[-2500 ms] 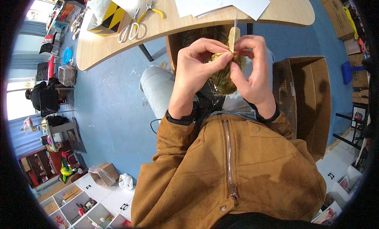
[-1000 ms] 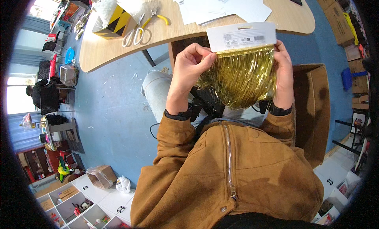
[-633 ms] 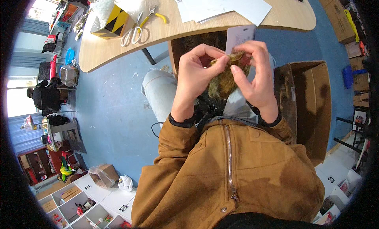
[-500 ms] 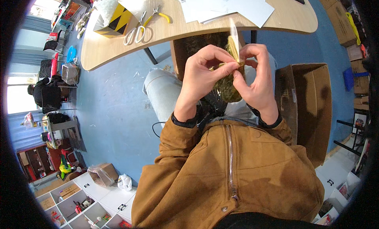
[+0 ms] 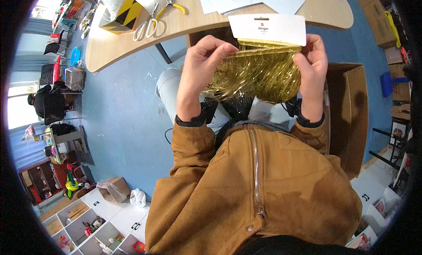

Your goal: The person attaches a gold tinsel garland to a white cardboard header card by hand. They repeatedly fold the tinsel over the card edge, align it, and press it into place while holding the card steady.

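Evenly spread to either side of the work, both hands are nearly closed: the left hand (image 5: 198,63) pinches between thumb and forefinger, its other fingers curled loosely, and the right hand (image 5: 313,63) has its thumb pressed against the near side with fingers bent behind. Between them they hold a gold tinsel fringe (image 5: 263,74) by the two ends of its narrow band (image 5: 263,52). That band is the long axis, running left to right across the person's front, with the right end slightly farther out than the left. The shiny strands fall from it toward the lap, those at the left flaring outward. Just beyond the band, a white card (image 5: 269,28) lies lengthwise the same way, its slot at the far edge and its right end near the right hand.

Farther out is the pale wooden bench (image 5: 195,21), with the fringe held in front of its near edge. On it rest white-handled scissors (image 5: 150,28), yellow-handled pliers (image 5: 171,7) just to their right, a black-and-yellow striped box (image 5: 127,16) on their left, and white papers (image 5: 250,2) behind the card. A deep cardboard box (image 5: 347,118) stands on the blue floor (image 5: 123,114) to the right. Well off to the left, another person (image 5: 48,106) in black sits; at lower left are white compartment shelves (image 5: 79,228) holding small items.
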